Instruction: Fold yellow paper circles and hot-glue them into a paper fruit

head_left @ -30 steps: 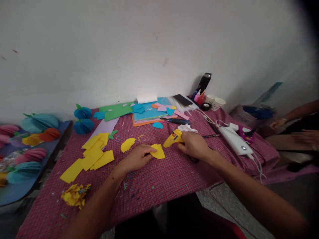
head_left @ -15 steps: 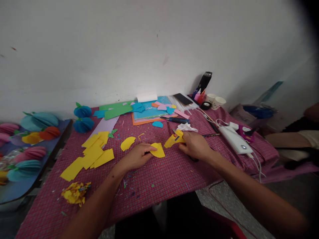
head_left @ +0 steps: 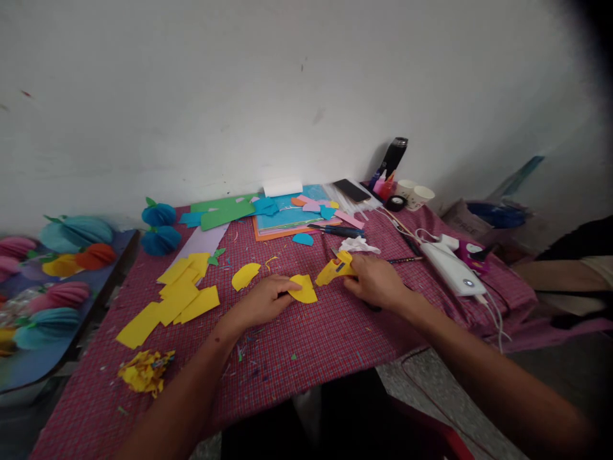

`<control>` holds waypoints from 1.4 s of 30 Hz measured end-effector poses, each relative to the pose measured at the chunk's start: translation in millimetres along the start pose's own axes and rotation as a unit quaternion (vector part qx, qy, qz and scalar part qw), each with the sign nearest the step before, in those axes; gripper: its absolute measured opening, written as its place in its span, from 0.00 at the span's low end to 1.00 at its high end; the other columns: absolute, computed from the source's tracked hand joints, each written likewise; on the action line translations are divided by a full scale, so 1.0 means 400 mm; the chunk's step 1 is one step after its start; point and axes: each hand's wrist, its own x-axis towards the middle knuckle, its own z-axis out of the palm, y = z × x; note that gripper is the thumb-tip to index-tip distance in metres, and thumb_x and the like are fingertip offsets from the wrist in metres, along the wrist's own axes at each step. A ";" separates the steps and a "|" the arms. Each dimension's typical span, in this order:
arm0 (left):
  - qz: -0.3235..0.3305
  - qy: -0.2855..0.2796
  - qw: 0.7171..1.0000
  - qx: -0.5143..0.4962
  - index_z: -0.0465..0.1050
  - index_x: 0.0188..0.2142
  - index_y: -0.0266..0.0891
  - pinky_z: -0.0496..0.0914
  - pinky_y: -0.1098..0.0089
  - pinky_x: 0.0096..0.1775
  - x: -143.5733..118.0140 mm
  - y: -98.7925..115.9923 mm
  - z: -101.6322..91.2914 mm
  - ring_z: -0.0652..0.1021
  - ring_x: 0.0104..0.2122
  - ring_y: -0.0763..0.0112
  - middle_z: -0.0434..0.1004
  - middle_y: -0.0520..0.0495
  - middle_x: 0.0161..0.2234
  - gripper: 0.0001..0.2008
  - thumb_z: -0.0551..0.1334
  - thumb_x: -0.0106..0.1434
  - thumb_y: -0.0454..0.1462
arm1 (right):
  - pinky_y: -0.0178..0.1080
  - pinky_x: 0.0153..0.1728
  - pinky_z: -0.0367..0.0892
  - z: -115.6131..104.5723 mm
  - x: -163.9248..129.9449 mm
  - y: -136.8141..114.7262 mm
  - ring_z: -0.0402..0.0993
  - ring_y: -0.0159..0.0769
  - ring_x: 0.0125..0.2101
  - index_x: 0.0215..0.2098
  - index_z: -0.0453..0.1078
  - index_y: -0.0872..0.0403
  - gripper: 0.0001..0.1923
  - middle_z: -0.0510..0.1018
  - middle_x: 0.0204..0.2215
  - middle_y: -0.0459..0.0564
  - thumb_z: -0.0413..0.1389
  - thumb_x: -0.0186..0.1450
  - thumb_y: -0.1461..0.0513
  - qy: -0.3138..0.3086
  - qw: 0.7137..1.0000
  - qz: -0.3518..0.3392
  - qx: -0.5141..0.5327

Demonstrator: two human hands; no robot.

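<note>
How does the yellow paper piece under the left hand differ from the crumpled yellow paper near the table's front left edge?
The rounded yellow paper piece lies flat and smooth; the crumpled yellow paper ball is wrinkled and bunched up. The left hand presses on the flat piece, while nothing touches the ball. The piece lies mid-table, the ball near the front left edge. Both are yellow paper on the red checked cloth.

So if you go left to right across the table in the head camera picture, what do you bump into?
Crumpled yellow paper → flat yellow paper pieces → left hand → folded yellow shape → yellow glue gun → right hand → white power bank.
</note>
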 end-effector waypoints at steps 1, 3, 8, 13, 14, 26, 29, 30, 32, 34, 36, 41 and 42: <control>0.000 -0.001 1.000 -0.003 0.77 0.50 0.44 0.70 0.62 0.53 0.000 0.001 -0.001 0.79 0.50 0.66 0.81 0.49 0.50 0.15 0.58 0.68 0.33 | 0.38 0.33 0.60 0.000 -0.001 0.000 0.76 0.42 0.36 0.40 0.70 0.56 0.13 0.81 0.38 0.54 0.54 0.65 0.55 -0.001 1.000 -0.001 -0.001; 0.003 -0.003 1.000 -0.007 0.77 0.51 0.44 0.70 0.63 0.53 0.001 0.004 -0.003 0.79 0.49 0.66 0.81 0.49 0.50 0.15 0.58 0.68 0.33 | 0.38 0.33 0.60 -0.002 -0.004 0.000 0.76 0.42 0.36 0.41 0.70 0.56 0.13 0.81 0.38 0.55 0.54 0.65 0.55 -0.003 1.000 -0.005 0.001; 0.015 -0.003 1.000 -0.003 0.78 0.49 0.44 0.70 0.65 0.52 0.002 0.010 -0.007 0.79 0.48 0.67 0.82 0.49 0.48 0.14 0.57 0.68 0.33 | 0.37 0.33 0.59 -0.008 -0.015 -0.002 0.76 0.41 0.35 0.41 0.70 0.56 0.12 0.81 0.38 0.56 0.54 0.64 0.57 -0.016 1.000 -0.014 0.009; 0.007 0.006 1.000 0.002 0.78 0.49 0.44 0.70 0.64 0.52 0.001 0.003 -0.002 0.79 0.48 0.66 0.82 0.48 0.48 0.14 0.58 0.67 0.32 | 0.38 0.31 0.57 -0.013 -0.027 0.004 0.75 0.40 0.33 0.39 0.70 0.56 0.11 0.80 0.36 0.54 0.55 0.64 0.57 -0.009 1.000 -0.016 0.019; 0.004 0.007 1.000 0.002 0.78 0.49 0.43 0.70 0.64 0.52 0.001 0.001 0.000 0.79 0.48 0.65 0.82 0.48 0.48 0.15 0.59 0.66 0.32 | 0.38 0.31 0.56 -0.013 -0.029 0.006 0.75 0.40 0.33 0.39 0.70 0.56 0.11 0.80 0.36 0.54 0.55 0.64 0.57 -0.007 1.000 -0.015 0.020; 0.006 0.006 1.000 -0.003 0.77 0.50 0.44 0.70 0.63 0.52 0.000 -0.005 0.004 0.79 0.48 0.66 0.82 0.48 0.48 0.14 0.58 0.68 0.33 | 0.38 0.30 0.56 -0.001 -0.041 0.007 0.74 0.40 0.32 0.39 0.70 0.57 0.11 0.80 0.35 0.55 0.54 0.64 0.57 -0.015 0.999 -0.015 0.027; 0.008 0.005 1.000 -0.002 0.77 0.50 0.44 0.70 0.63 0.52 0.000 -0.005 0.004 0.79 0.48 0.66 0.81 0.48 0.48 0.14 0.58 0.68 0.33 | 0.37 0.30 0.56 -0.006 -0.041 0.005 0.74 0.40 0.32 0.39 0.69 0.56 0.11 0.81 0.35 0.55 0.54 0.65 0.57 -0.022 0.999 -0.016 0.030; 0.011 0.004 1.000 -0.002 0.77 0.49 0.45 0.70 0.64 0.51 0.000 -0.005 0.004 0.79 0.48 0.66 0.81 0.49 0.48 0.14 0.58 0.68 0.33 | 0.37 0.30 0.56 -0.007 -0.042 0.005 0.74 0.40 0.32 0.39 0.70 0.56 0.11 0.81 0.35 0.55 0.54 0.65 0.57 -0.023 0.999 -0.015 0.029; 0.016 0.005 1.000 -0.003 0.78 0.49 0.45 0.70 0.65 0.51 0.001 -0.004 0.004 0.79 0.47 0.67 0.82 0.49 0.47 0.14 0.58 0.68 0.33 | 0.38 0.30 0.56 -0.008 -0.043 0.005 0.74 0.40 0.32 0.39 0.70 0.57 0.12 0.80 0.35 0.55 0.54 0.65 0.56 -0.023 0.999 -0.013 0.022; 0.019 0.007 1.000 -0.005 0.78 0.49 0.44 0.71 0.65 0.50 0.002 -0.004 0.003 0.79 0.46 0.67 0.82 0.48 0.46 0.14 0.58 0.68 0.33 | 0.38 0.30 0.56 -0.008 -0.043 0.005 0.74 0.40 0.32 0.39 0.70 0.57 0.12 0.80 0.35 0.55 0.54 0.65 0.56 -0.023 1.000 -0.012 0.016; 0.020 0.008 1.000 -0.006 0.78 0.49 0.44 0.71 0.65 0.50 0.002 -0.003 0.002 0.79 0.47 0.67 0.82 0.48 0.46 0.14 0.58 0.67 0.32 | 0.38 0.30 0.55 -0.009 -0.043 0.005 0.74 0.40 0.32 0.40 0.70 0.56 0.12 0.80 0.35 0.55 0.54 0.65 0.56 -0.024 1.000 -0.010 0.013; 0.016 0.002 1.000 -0.003 0.77 0.49 0.45 0.70 0.65 0.51 0.001 0.001 -0.001 0.79 0.48 0.67 0.81 0.49 0.47 0.14 0.58 0.68 0.33 | 0.38 0.30 0.55 -0.010 -0.044 0.007 0.73 0.39 0.31 0.40 0.70 0.57 0.12 0.80 0.35 0.55 0.54 0.64 0.56 -0.020 1.000 -0.016 0.015; 0.013 0.001 1.000 -0.002 0.77 0.49 0.45 0.70 0.65 0.51 0.001 0.001 -0.001 0.79 0.47 0.67 0.81 0.49 0.47 0.14 0.58 0.68 0.33 | 0.38 0.30 0.55 -0.010 -0.043 0.007 0.73 0.39 0.31 0.40 0.70 0.57 0.12 0.80 0.35 0.55 0.54 0.64 0.56 -0.019 1.000 -0.015 0.016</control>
